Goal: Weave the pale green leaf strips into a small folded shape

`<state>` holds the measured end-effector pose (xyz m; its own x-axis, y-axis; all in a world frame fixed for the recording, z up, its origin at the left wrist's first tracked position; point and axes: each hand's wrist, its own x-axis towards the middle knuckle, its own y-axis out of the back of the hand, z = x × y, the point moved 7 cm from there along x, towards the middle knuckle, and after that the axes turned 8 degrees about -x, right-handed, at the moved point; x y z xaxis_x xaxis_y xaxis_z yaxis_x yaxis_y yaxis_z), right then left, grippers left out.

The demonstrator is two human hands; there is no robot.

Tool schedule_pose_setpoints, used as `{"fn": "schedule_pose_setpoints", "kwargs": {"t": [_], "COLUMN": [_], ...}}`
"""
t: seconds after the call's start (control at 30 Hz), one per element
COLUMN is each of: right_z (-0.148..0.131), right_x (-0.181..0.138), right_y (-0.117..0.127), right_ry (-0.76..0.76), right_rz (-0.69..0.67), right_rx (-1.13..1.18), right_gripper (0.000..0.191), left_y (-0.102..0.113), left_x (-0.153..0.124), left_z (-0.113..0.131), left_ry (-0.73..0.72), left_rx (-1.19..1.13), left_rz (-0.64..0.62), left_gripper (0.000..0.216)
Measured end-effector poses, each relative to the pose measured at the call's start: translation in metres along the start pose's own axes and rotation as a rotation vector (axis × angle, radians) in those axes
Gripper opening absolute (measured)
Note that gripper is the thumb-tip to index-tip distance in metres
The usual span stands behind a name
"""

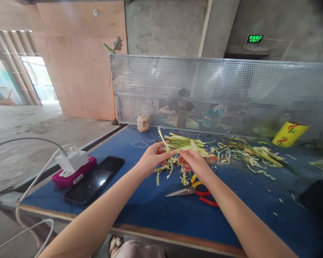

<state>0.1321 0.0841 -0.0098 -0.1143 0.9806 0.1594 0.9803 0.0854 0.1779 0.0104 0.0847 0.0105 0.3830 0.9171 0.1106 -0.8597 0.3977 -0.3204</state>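
Note:
Above the blue table, my left hand [155, 156] is closed with thumb and fingers on pale green plant strips [183, 148]. My right hand [194, 162] pinches the same strips a short way to the right. One loose end stands up past my left fingers, and others hang below. Under my hands lies a knotted or braided-looking pale length [185, 179], partly hidden by my fingers. Scissors [181, 191] with red and yellow handles lie nearer me, blades pointing left, partly behind my right forearm. Beyond my hands is a bundle of green stalks [180, 140].
Tangled peelings [244, 154] lie to the right, before a yellow roll [290, 134]. A black phone [95, 181] and a magenta power strip [74, 175] with a white charger [71, 161] occupy the left. A perforated metal screen [161, 82] borders the table's far side.

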Motion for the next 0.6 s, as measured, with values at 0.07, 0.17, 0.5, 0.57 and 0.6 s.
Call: {"fn": "schedule_pose_setpoints", "kwargs": {"t": [0.07,0.17,0.5,0.57,0.6], "right_z": [-0.006,-0.015,-0.031,-0.056,-0.065], "right_x": [-0.001,-0.006,-0.016,-0.030,-0.033], "right_y": [-0.001,0.003,0.054,0.057,0.049], "right_ry": [0.067,0.171,0.332,0.540,0.625], "right_rz": [0.021,0.092,0.550,0.706,0.673], "right_rx": [0.077,0.119,-0.198,-0.531,-0.682], "right_gripper": [0.033,0.029,0.041,0.042,0.036], "left_y": [-0.004,-0.007,-0.001,-0.008,-0.013], "left_x": [-0.002,-0.004,-0.001,-0.005,-0.006], "left_z": [0.000,0.002,0.000,0.003,0.003], "left_ry": [-0.028,-0.062,-0.097,-0.132,-0.147], "left_rx": [0.089,0.131,0.280,0.304,0.315], "left_rz": [-0.029,-0.037,-0.034,-0.074,-0.110], "left_gripper": [0.049,0.047,0.035,0.035,0.036]}}
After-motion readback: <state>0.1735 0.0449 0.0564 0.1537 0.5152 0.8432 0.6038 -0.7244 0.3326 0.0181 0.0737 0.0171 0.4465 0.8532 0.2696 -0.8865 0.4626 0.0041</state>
